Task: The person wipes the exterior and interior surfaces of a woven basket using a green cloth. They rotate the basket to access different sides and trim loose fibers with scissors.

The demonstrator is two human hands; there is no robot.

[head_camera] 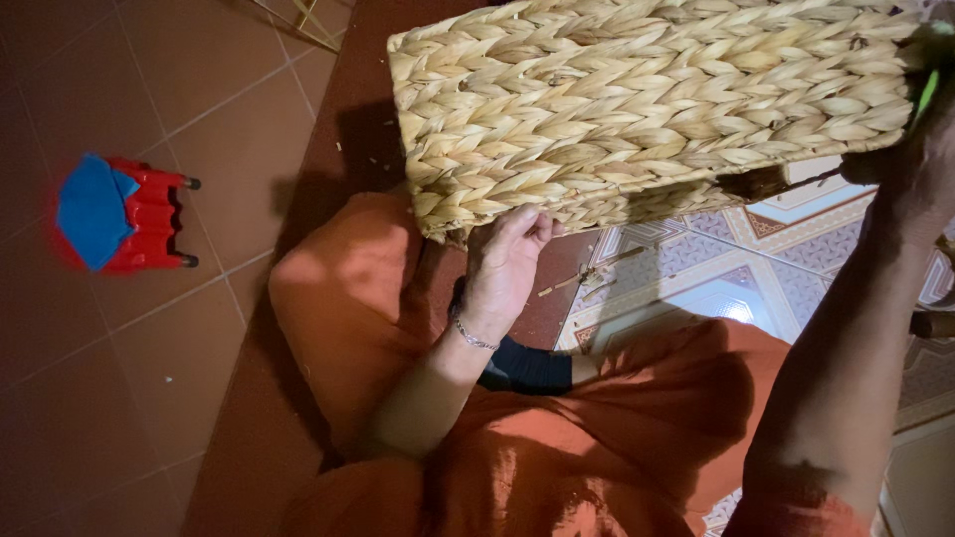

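The floor point(149, 328) is laid with reddish-brown tiles on the left, and a patch of patterned tiles point(756, 268) in pale blue, white and brown shows on the right under the basket. Seen from the head camera, a person sits on this floor in loose orange clothing point(557, 447), knees spread, with a dark band of fabric point(532, 368) at the waist.

A large rectangular woven basket point(647, 99) of pale braided straw fills the upper middle of the view, tilted and held up above the lap. The left hand point(502, 264) reaches up to the basket's lower edge near its left corner; its fingers curl against the weave there, so the grip is closed on the basket's rim. A thin silver bracelet point(473, 336) circles that wrist. The right hand point(910, 149) is at the basket's right end, in deep shadow; it touches the basket, but whether its grip is clenched cannot be told. A green object point(927, 89) shows just beside it.

A few loose straw strands point(592, 276) lie on the floor below the basket. Well apart, far left, a small red plastic stool point(139, 214) lies on its side with a blue piece point(92, 209) on it.
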